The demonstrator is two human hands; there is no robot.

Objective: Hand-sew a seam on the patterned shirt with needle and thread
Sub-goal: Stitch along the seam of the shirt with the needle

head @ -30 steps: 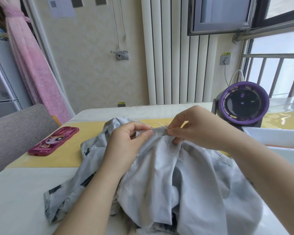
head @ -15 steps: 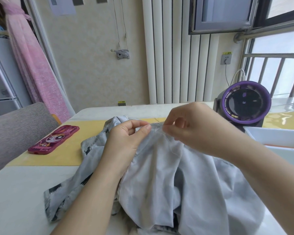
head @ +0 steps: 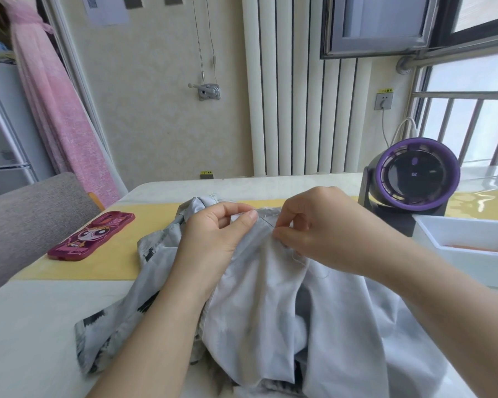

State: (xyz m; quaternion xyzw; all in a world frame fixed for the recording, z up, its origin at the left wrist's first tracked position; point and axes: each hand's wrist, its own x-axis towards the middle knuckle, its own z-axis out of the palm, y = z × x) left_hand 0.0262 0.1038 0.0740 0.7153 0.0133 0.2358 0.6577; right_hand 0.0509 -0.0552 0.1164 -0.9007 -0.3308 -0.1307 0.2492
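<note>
The grey patterned shirt (head: 273,305) lies bunched on the table, inside out, with dark pattern marks showing at its left edge. My left hand (head: 213,242) pinches a raised fold of the shirt between thumb and forefinger. My right hand (head: 322,228) sits just to the right of it, its thumb and forefinger pinched together at the fold's edge. A thin needle (head: 266,223) pokes out as a short line between the two hands. A fine thread (head: 299,255) trails on the cloth below my right hand.
A pink phone case (head: 91,236) lies on the yellow mat (head: 104,259) to the left. A purple round fan (head: 414,178) stands at the back right, with a white tray (head: 469,245) in front of it. A grey chair back (head: 26,214) is at the left.
My right hand has dropped slightly and pinches lower on the fold. The needle, which stood out upward a second ago, now lies low against the cloth. My left hand keeps its hold.
</note>
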